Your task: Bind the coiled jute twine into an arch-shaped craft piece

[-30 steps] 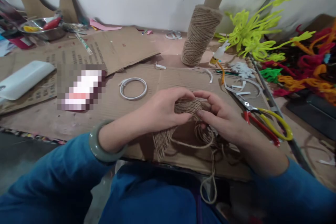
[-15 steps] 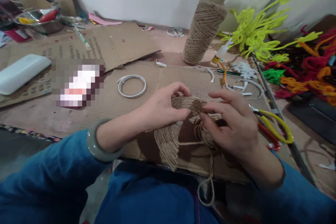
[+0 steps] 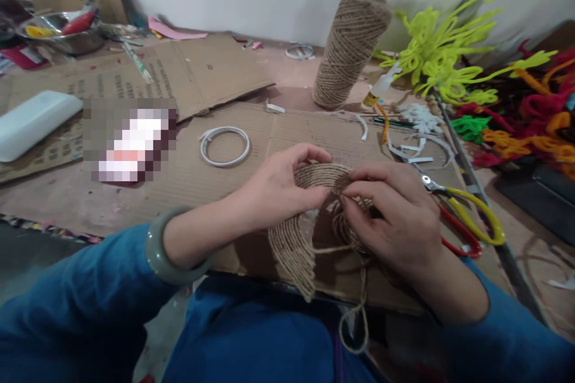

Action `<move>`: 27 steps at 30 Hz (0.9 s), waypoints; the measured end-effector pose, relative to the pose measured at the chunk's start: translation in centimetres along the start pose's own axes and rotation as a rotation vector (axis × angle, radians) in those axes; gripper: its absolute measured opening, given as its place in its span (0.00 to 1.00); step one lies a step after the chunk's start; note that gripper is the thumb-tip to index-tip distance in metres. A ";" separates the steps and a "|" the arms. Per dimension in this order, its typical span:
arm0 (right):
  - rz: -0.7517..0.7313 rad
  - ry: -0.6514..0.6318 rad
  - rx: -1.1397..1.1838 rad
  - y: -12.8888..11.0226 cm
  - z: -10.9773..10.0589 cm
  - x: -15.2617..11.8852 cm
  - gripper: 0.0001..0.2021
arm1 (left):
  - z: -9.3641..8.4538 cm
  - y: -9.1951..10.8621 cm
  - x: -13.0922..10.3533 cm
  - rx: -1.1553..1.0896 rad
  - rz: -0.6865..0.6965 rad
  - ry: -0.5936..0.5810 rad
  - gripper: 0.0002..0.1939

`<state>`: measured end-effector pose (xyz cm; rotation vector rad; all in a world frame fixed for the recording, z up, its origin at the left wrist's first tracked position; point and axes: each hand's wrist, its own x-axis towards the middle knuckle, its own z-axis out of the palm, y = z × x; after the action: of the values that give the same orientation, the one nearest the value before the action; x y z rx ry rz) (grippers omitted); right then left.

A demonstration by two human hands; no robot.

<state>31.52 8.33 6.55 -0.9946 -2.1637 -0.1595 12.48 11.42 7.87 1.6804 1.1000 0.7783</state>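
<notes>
A curved band of jute twine rows (image 3: 291, 251) arches over the cardboard at the front of the table. My left hand (image 3: 287, 182) grips its upper left part, thumb below and fingers behind. My right hand (image 3: 395, 215) is closed at the band's right end, thumb and forefinger pinched on the twine there. Under the right hand lies a small coil of loose jute twine (image 3: 344, 224), partly hidden by the fingers. One strand runs from the band to the coil, and a twine loop (image 3: 354, 332) hangs over the table's front edge.
A big jute twine spool (image 3: 353, 48) stands behind the hands, beside a small glue bottle (image 3: 377, 93). Scissors (image 3: 476, 215) with red and yellow handles lie right of my right hand. A white tape ring (image 3: 224, 146) and a pixelated phone-like object (image 3: 135, 143) are on the left.
My right hand's fingers have come together into a pinch at the band's right end. The band's lower end has shifted slightly right. My left hand keeps its grip.
</notes>
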 end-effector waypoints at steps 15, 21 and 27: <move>0.109 -0.032 0.043 0.0 0.3 0.1 0.05 | 0.6 -0.1 0.1 -0.055 -0.037 0.035 0.17; 0.175 -0.082 0.131 0.1 0.7 0.1 0.06 | 0.6 -0.4 0.2 -0.075 -0.072 0.033 0.18; 0.227 -0.113 0.246 1.4 1.0 0.1 0.10 | 0.7 -0.4 0.4 -0.148 -0.104 0.062 0.18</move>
<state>31.91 9.76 5.60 -1.1166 -2.0891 0.2701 13.16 11.58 7.28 1.4727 1.1348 0.8297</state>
